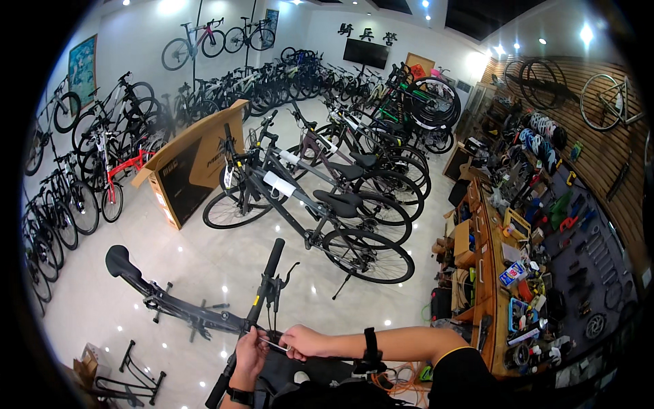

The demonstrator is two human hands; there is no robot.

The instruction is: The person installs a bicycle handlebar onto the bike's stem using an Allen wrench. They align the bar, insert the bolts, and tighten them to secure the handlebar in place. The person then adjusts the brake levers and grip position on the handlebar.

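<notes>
I have both hands, left hand (248, 356) and right hand (304, 341), pinching a thin stiff metal tool (275, 345) at the rigid handlebar (257, 305); best held by its ends

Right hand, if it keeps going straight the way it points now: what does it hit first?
The right hand points toward the person's left, pinching a thin silver tool. Straight on, it would meet the left hand first, at the black handlebar. Depth is unclear, but the two hands look nearly touching.
</notes>
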